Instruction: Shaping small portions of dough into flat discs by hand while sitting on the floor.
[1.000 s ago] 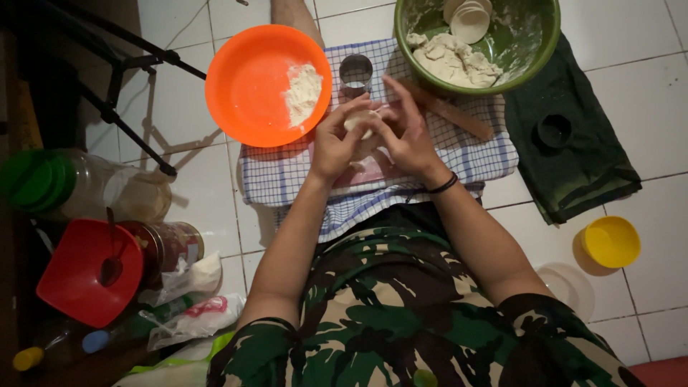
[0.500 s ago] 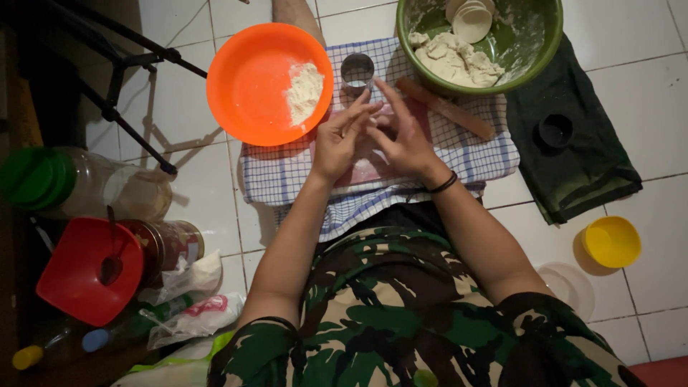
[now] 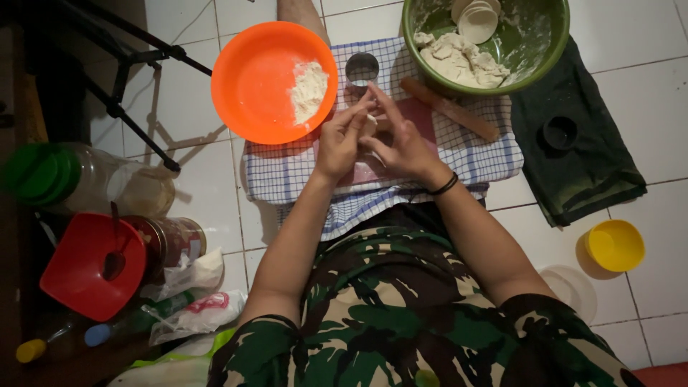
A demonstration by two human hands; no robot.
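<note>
Pinching what seems a small dough piece (image 3: 370, 123) between my left hand (image 3: 342, 140) and right hand (image 3: 401, 143), I hold its soft, light edges gently.

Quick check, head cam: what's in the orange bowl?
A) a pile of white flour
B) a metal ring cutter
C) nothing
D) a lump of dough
A: the orange bowl holds a small heap of white flour against its right side; the dough sits in the green bowl, and the metal ring cutter stands outside on the checked cloth.
</note>
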